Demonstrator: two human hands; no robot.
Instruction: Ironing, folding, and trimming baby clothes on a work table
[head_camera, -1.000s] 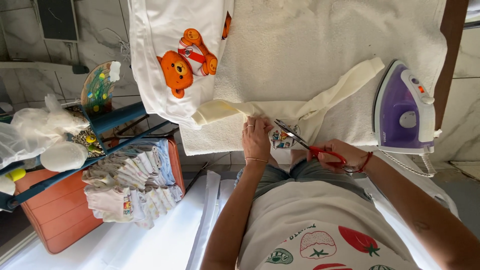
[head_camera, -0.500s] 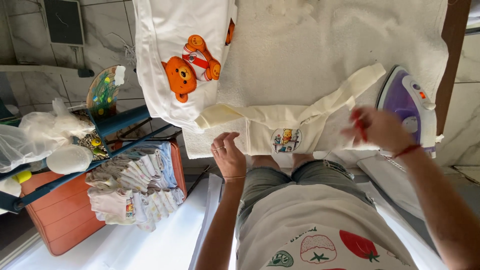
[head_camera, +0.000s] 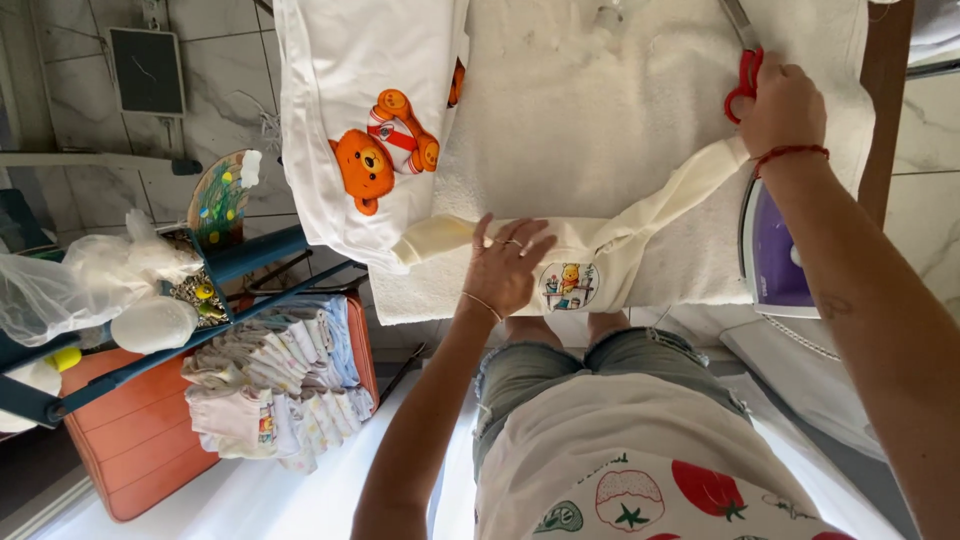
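Resting flat with fingers spread, the left hand (head_camera: 505, 268) presses a cream garment (head_camera: 590, 262) at the near edge of the ironing board (head_camera: 600, 110). The right hand (head_camera: 780, 105) grips red scissors (head_camera: 745, 72) at the far right corner, beside a purple iron (head_camera: 772, 250). The garment looks soft, light and limp, best held by its sleeves. The board cover seems fuzzy.

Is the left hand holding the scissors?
No, the left hand lies flat on the cream garment, while the right hand holds the red-handled scissors.
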